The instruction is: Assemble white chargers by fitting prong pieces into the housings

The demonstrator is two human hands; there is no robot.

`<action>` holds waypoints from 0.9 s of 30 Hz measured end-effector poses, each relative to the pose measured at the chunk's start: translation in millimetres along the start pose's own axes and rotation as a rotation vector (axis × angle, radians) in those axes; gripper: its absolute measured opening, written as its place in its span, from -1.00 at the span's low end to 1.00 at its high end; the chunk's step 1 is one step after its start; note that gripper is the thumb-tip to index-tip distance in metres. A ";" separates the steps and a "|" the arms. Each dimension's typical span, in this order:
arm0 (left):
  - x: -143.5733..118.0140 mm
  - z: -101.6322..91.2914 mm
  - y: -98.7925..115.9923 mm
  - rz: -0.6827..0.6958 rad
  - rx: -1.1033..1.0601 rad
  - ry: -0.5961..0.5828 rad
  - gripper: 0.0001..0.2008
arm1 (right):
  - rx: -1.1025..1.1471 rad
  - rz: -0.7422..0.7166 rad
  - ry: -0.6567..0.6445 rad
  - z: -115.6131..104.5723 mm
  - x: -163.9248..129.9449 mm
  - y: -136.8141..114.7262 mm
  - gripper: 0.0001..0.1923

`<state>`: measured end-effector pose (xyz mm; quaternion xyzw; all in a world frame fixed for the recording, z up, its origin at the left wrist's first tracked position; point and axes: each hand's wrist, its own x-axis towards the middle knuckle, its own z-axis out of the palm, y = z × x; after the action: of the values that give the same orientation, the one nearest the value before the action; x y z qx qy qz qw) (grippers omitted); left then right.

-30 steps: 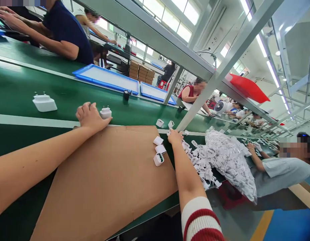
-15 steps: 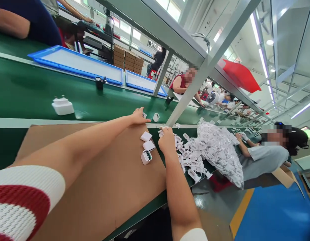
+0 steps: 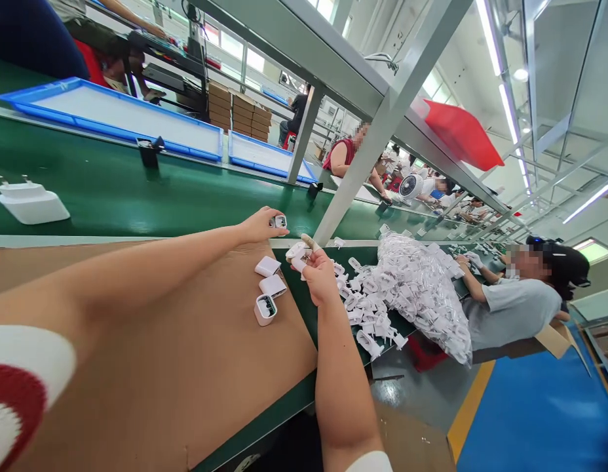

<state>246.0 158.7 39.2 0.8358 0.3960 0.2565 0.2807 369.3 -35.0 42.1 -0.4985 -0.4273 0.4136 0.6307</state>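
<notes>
The left hand (image 3: 261,225) reaches across the far edge of the cardboard sheet (image 3: 176,367) and closes its fingers on a small white charger housing (image 3: 279,221), whose open end faces the camera and shows dark parts inside. The right hand (image 3: 318,275) is raised just at 4 o'clock of it, pinching a small white plug part (image 3: 297,252) between thumb and fingertips; one fingertip wears a pale finger cot.

At 7 o'clock of the right hand, three more white housings (image 3: 266,288) lie close together on the cardboard, the nearest standing open end up with dark parts inside. At 3 o'clock of the right hand a loose heap of white plug parts (image 3: 370,311) spreads over the green worktop (image 3: 137,196), running up to a clear plastic bag (image 3: 422,288) full of the same parts.

On the green conveyor belt at 9 o'clock of the left hand, well apart, a finished white charger (image 3: 31,202) lies with its two pins up. Beyond the belt at 11 o'clock sit two blue-rimmed trays (image 3: 112,115), with a small black part (image 3: 147,151) just in front of the nearer tray. A grey metal post (image 3: 363,151) rises from the worktop at 12 o'clock of the right hand. At 3 o'clock a co-worker in a grey shirt (image 3: 510,308) leans at the bag, one hand on it.
</notes>
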 end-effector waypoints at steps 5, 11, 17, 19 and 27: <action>-107.2 -47.0 -24.4 0.031 -0.048 -0.037 -0.20 | 0.060 0.039 -0.172 11.7 -10.5 -9.7 -0.39; -200.6 -60.5 -33.9 -0.190 -0.132 -0.072 -0.09 | 0.000 0.131 -0.393 32.6 -26.9 -14.6 -0.43; -231.3 -69.8 -39.6 -0.187 -0.174 -0.080 -0.11 | -0.102 0.135 -0.375 52.8 -36.5 -13.8 -0.49; -243.4 -71.9 -41.1 -0.178 -0.193 -0.050 -0.21 | -0.146 0.103 -0.338 60.0 -39.6 -11.5 -0.45; -289.5 -70.5 -42.8 -0.227 -0.177 0.152 -0.19 | -0.373 0.015 -0.386 102.2 -62.7 -7.8 -0.69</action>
<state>17.3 -33.3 0.8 0.7359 0.4838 0.3198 0.3494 254.5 -67.5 55.8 -0.5212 -0.6048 0.4200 0.4315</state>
